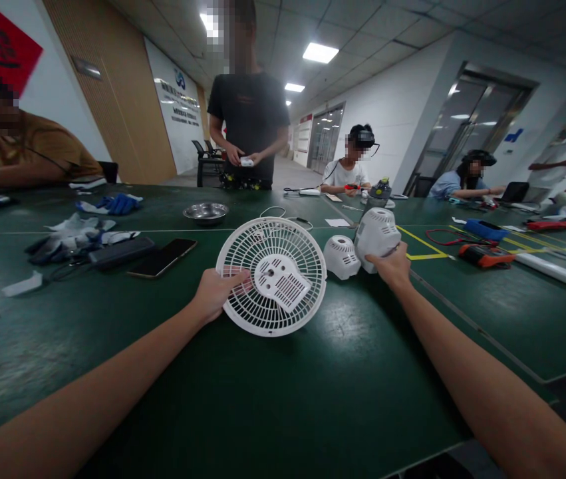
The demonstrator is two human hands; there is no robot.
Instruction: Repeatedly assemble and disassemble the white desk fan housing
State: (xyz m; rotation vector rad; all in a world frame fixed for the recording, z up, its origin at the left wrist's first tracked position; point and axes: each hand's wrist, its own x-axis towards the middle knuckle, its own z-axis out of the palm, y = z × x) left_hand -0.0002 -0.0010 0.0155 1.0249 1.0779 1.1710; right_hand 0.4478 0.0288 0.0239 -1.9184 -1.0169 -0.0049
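My left hand (215, 293) grips the left rim of a round white fan grille (273, 276), which is tilted up off the dark green table (283, 386) and shows a barcode label at its centre. My right hand (391, 263) is closed on the lower part of a white fan motor housing (376, 234), held just above the table. A second, smaller white housing part (341, 256) lies on the table between the grille and my right hand.
A black phone (163, 257), a dark case (120, 251), white and blue gloves (80, 233) and a metal bowl (205, 212) lie to the left and behind. Red and blue tools (485, 255) lie at right. A person stands across the table; others sit around it.
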